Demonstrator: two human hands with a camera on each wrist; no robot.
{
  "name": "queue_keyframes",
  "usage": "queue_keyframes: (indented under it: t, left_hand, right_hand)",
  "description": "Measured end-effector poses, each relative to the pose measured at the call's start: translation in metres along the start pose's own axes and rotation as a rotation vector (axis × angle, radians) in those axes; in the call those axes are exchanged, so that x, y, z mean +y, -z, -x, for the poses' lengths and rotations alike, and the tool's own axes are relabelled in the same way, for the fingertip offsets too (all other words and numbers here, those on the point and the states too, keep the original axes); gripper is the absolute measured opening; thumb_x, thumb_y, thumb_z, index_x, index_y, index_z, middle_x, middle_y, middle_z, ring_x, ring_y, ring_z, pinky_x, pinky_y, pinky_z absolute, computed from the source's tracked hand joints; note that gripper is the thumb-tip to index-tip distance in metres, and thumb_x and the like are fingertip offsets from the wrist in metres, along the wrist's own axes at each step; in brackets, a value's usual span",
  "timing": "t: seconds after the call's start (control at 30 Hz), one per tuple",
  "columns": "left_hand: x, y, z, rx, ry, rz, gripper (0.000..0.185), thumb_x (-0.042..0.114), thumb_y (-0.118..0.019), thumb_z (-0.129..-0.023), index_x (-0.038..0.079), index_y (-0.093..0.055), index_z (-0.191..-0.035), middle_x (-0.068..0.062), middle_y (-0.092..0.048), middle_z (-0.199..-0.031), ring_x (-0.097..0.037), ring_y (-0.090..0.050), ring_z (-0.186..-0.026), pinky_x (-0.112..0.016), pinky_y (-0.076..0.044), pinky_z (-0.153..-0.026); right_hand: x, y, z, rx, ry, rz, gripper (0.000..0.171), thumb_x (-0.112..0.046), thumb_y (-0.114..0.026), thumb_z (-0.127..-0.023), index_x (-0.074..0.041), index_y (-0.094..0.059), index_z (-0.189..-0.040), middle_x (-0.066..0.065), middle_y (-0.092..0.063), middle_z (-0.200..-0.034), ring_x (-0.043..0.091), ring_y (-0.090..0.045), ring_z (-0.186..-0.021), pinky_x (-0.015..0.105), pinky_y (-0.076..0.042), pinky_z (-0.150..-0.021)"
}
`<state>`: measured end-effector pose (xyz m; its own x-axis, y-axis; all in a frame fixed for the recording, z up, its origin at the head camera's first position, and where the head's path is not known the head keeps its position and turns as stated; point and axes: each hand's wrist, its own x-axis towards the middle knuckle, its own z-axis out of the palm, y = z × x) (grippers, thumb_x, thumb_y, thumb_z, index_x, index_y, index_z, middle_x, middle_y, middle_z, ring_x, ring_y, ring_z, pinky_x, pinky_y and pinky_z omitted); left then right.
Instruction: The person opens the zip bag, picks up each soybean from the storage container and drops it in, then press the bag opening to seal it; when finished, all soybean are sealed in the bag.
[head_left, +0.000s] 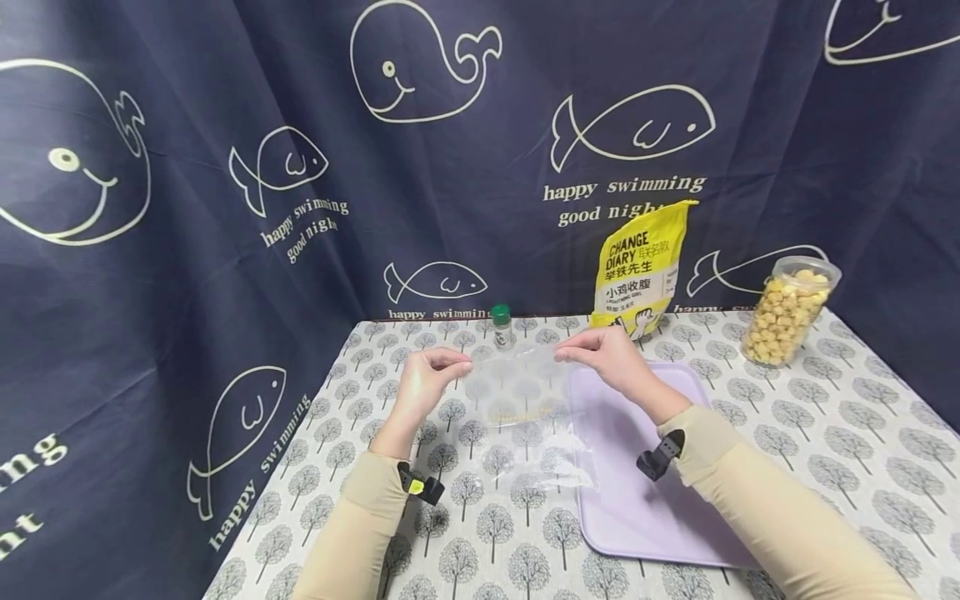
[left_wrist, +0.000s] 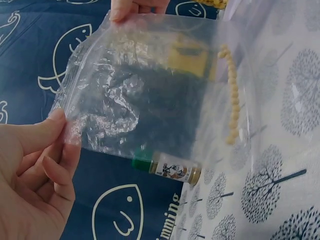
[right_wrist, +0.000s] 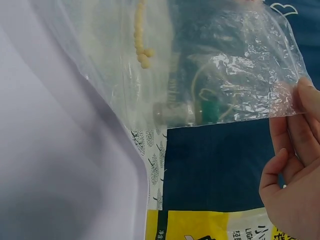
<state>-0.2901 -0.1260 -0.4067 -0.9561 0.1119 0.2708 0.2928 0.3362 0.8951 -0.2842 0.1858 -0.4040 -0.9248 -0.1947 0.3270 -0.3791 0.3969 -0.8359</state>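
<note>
Both hands hold up a clear plastic zip bag [head_left: 517,375] by its top corners, spread flat between them. My left hand [head_left: 427,383] pinches the left corner between thumb and fingers. At the right corner, my right hand [right_wrist: 295,170] pinches with thumb and fingers. A row of small round pale-yellow pieces [left_wrist: 233,95] lies along the bag's lower part. More clear plastic [head_left: 525,475] shows below that row in the head view; whether it belongs to the same bag, I cannot tell. Behind the bag stands a small bottle with a green cap [head_left: 501,315].
To the right, a pale purple tray [head_left: 637,508] lies beneath my right forearm. A yellow printed pouch [head_left: 637,267] stands at the back. Farther right is a clear jar of yellow round pieces [head_left: 787,317]. The tree-print cloth [head_left: 330,475] meets a dark blue curtain [head_left: 187,292].
</note>
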Motion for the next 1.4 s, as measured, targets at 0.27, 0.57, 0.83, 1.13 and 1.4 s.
queue_keyframes:
  t: [0.27, 0.57, 0.83, 1.13, 1.4]
  left_hand:
    - [0.000, 0.005, 0.001, -0.008, -0.016, -0.040, 0.008, 0.014, -0.082, -0.084, 0.009, -0.080, -0.090, -0.001, -0.075, -0.082, -0.017, -0.069, -0.077, -0.033, -0.057, -0.078]
    - [0.003, 0.005, -0.001, -0.023, -0.052, -0.020, 0.004, 0.013, -0.081, -0.084, 0.013, -0.080, -0.088, 0.000, -0.075, -0.081, -0.018, -0.069, -0.076, -0.034, -0.058, -0.078]
    - [0.004, 0.006, 0.001, -0.041, -0.086, -0.005, 0.007, 0.011, -0.081, -0.085, 0.007, -0.079, -0.090, -0.003, -0.076, -0.082, -0.017, -0.069, -0.075, -0.032, -0.058, -0.075]
    - [0.001, 0.006, -0.005, -0.052, -0.191, -0.113, 0.024, 0.017, -0.076, -0.090, 0.004, -0.074, -0.111, -0.008, -0.072, -0.107, -0.022, -0.066, -0.090, -0.036, -0.056, -0.079]
    - [0.042, -0.027, -0.023, -0.192, -0.346, -0.429, 0.048, 0.037, -0.078, -0.089, 0.013, -0.068, -0.129, -0.001, -0.067, -0.130, -0.021, -0.060, -0.123, -0.042, -0.045, -0.109]
  right_hand:
    - [0.001, 0.000, 0.000, -0.014, 0.002, -0.029, 0.017, -0.018, -0.077, -0.091, -0.002, -0.080, -0.096, 0.005, -0.078, -0.092, 0.017, -0.073, -0.090, 0.028, -0.059, -0.083]
    - [0.000, -0.003, 0.000, 0.001, -0.026, -0.115, 0.023, -0.016, -0.079, -0.089, 0.002, -0.078, -0.103, 0.010, -0.077, -0.101, 0.012, -0.071, -0.093, 0.024, -0.057, -0.083]
    - [-0.002, -0.009, -0.002, 0.025, -0.010, -0.077, 0.019, -0.017, -0.082, -0.086, -0.003, -0.080, -0.100, 0.007, -0.077, -0.101, 0.015, -0.068, -0.092, 0.026, -0.055, -0.079]
    - [-0.001, -0.014, -0.005, 0.010, 0.005, -0.037, 0.015, -0.017, -0.079, -0.088, -0.003, -0.080, -0.095, 0.004, -0.077, -0.095, 0.018, -0.069, -0.091, 0.031, -0.055, -0.084]
    - [-0.005, -0.018, -0.004, 0.021, 0.008, -0.042, 0.012, -0.016, -0.079, -0.089, -0.004, -0.080, -0.094, 0.003, -0.077, -0.090, 0.020, -0.067, -0.085, 0.029, -0.054, -0.076]
